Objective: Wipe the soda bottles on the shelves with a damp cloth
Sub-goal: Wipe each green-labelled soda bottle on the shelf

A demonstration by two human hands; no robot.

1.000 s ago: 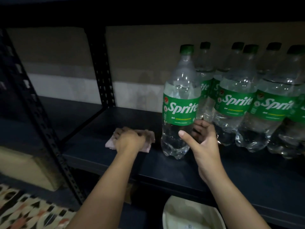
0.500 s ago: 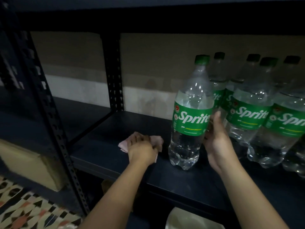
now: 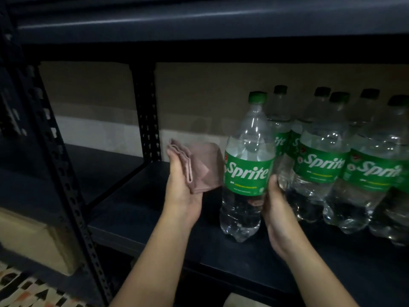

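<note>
Pink folded cloth (image 3: 199, 167) sits in the left hand (image 3: 184, 191), pinched between thumb and fingers and raised off the dark metal shelf (image 3: 155, 220), its free face turned toward the nearest clear plastic soda bottle with the green cap (image 3: 245, 165). That bottle stands upright on the shelf, long axis vertical, just to the right of the cloth, which reaches its label's left edge; whether the two touch is hard to tell. The right hand (image 3: 276, 209) wraps the bottle's right side below the label, fingers curled behind it in a steadying grip. The left hand is therefore the one placed to wipe, and the move likely wanted is a short sideways press onto the label, then strokes up and down the body. White lettering on the green band reads "Sprite"; the same word shows on the row of matching bottles (image 3: 327, 165) standing close behind and to the right. Smaller print on the labels is unreadable.
</note>
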